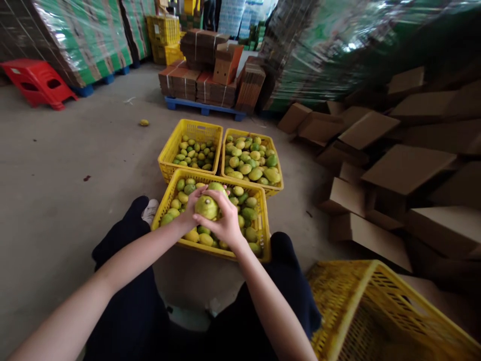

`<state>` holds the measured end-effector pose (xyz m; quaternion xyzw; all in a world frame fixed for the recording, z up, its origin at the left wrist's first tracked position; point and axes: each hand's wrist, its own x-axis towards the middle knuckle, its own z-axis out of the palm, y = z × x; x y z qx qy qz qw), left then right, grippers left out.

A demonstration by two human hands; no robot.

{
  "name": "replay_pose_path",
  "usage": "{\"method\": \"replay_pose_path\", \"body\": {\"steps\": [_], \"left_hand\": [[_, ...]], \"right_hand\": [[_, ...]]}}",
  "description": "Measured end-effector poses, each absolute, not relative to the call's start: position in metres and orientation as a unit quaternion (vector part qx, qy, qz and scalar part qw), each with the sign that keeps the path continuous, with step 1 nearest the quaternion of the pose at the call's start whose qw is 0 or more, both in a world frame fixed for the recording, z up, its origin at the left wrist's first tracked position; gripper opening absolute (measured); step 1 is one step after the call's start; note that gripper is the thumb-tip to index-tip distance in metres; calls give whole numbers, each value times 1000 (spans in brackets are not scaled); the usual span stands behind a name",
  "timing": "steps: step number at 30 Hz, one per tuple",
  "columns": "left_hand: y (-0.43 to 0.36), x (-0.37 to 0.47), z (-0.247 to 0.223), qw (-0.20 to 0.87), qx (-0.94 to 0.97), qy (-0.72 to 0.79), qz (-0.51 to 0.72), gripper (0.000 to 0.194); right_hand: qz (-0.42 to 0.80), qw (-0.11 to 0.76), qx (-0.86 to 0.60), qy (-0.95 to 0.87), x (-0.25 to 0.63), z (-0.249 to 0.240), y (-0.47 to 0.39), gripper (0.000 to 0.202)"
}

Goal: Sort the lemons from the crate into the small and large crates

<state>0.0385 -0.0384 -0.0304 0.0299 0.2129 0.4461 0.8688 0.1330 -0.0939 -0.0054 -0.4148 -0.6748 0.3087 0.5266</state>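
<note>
Just above the front yellow crate (233, 254), my two hands come together around two yellow-green lemons. The nearer lemon (206, 206) shows its stem end toward me, with the thumb and fingers of my right hand (228, 220) wrapped round its side. Behind it, a second lemon (217, 187) shows over the fingers. My left hand (191, 206) is closed against the left side of the pair, its fingers partly hidden behind the fruit. Many lemons (205, 239), some greener than others, lie in the crate below.
Behind stand two more yellow crates, the left one (165, 163) with smaller lemons and the right one (278, 186) fuller. A yellow crate (361, 291) lies near my right knee. Cardboard boxes (408, 168) pile up at right. One lemon (144, 122) and a red stool (37, 82) are on the floor.
</note>
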Motion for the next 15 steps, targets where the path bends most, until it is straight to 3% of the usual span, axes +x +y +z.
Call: {"method": "replay_pose_path", "body": {"steps": [3, 9, 13, 15], "left_hand": [[-33, 32, -24, 874, 42, 209, 436, 39], [-23, 18, -7, 856, 24, 173, 487, 42], [-19, 10, 1, 853, 73, 197, 477, 48], [-19, 10, 2, 856, 123, 211, 457, 46]], "right_hand": [[390, 598, -406, -570, 147, 9, -96, 42], [548, 620, -383, -410, 166, 20, -90, 36], [546, 673, -386, -316, 161, 11, -81, 23], [525, 694, -404, -283, 156, 4, -78, 30]]}}
